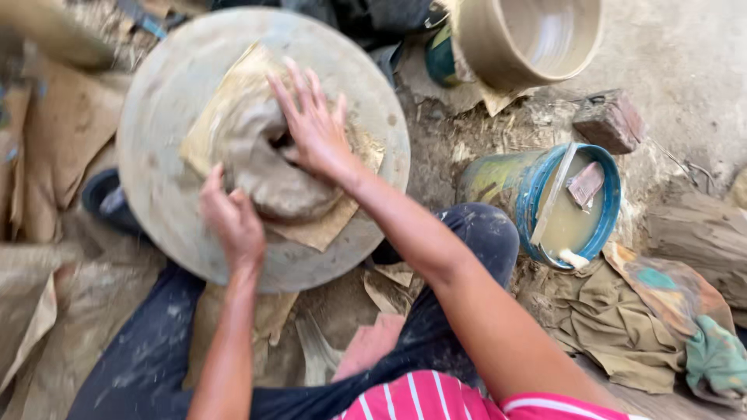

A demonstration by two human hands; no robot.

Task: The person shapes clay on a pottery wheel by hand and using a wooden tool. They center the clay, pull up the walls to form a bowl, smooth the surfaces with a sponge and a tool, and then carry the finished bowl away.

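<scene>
Both bare forearms reached forward from the body. The left hand point(232, 220) was curled, fingers point(212, 187) bent inward. The right hand point(315, 128) lay flat, fingers point(299, 89) spread wide, palm down.

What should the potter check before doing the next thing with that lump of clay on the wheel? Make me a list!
1. Both hands on the clay: ok. The left hand grips the near side of the clay lump, and the right hand presses flat on top.
2. Clay sits on the round wheel: ok, roughly in the middle.
3. Brown paper sheet under the clay: not ok, it is crumpled and sticks out.
4. Water within reach: ok. The blue bucket of muddy water stands beside the right knee.
5. Wheel turning or stopped: cannot tell.
</scene>
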